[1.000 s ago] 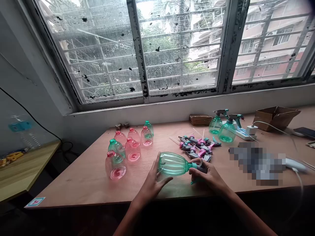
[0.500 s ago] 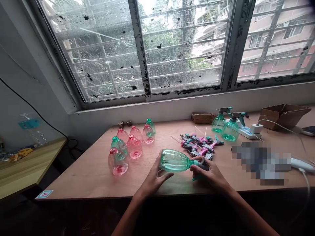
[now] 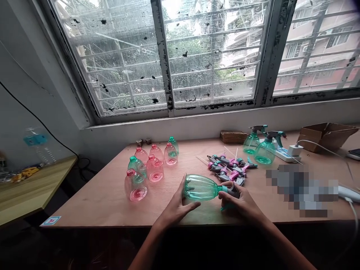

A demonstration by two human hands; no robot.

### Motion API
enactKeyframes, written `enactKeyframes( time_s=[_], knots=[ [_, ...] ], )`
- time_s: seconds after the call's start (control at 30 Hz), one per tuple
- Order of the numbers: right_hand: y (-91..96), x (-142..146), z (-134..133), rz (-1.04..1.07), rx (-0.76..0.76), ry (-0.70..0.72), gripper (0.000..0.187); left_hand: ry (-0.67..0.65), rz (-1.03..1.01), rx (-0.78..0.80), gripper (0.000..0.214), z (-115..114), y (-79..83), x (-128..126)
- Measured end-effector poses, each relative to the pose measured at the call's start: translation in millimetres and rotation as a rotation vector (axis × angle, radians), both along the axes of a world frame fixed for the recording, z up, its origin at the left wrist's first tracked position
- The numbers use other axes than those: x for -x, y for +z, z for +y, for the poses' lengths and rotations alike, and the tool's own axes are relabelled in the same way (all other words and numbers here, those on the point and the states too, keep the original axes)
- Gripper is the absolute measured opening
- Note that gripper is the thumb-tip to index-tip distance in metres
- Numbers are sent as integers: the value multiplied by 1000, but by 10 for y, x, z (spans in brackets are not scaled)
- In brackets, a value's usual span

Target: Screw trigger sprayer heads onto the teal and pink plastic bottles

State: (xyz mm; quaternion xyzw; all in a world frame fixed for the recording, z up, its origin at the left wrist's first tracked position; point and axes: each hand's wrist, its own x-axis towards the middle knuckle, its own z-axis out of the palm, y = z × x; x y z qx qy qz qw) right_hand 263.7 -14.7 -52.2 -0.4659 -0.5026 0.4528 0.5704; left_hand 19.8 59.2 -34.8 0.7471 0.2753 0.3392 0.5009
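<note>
- The head camera is looking forward and down at the table point(image 3: 98, 204).
- Left hand point(image 3: 177, 206) and right hand point(image 3: 241, 200) are showing close, bottom middle.
- The window point(image 3: 210, 56) is sitting farther, up top.

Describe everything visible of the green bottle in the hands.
The green bottle is see-through, seemingly plastic, with lengthwise ribs and a body narrowing to a slim neck. It lies sideways above the table, base toward the picture's left. The left hand cups its base end; at the neck sits a turquoise collar with a dark spray head, held by the right hand. How tightly the collar is screwed on cannot be told.
</note>
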Motion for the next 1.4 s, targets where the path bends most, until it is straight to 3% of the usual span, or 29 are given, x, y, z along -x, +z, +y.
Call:
enactKeyframes(
  time_s=[0.2, 0.4, 0.6, 0.83, 1.03, 1.27, 1.4],
  knots=[
    [-43, -2, 16, -21, -38, 21, 39, -14, 19, -32, 70, 26, 21, 5],
    [-43, -13, 13, 19, -19, 14, 41, -1, 32, -55, 99, 37, -56, 13],
    [-30, -1, 28, -19, -39, 6, 42, -34, 26, -71, 56, 26, 28, -6],
    [-30, -11, 14, 14, -32, 18, 41, -28, 24, -45, 87, 37, -46, 5],
    [-34, -9, 7, -2, -24, 42, 43, -37, 26, -21, 60, 6, 43, 0],
    [-36, -18, 18, 52, -30, 25, 38, -12, 16, 0, 109, 27, -43, -4],
    [-25, -12, 20, 22, -36, 46, 38, -23, -1, -4, 91, 15, 9, -10]
  ],
)
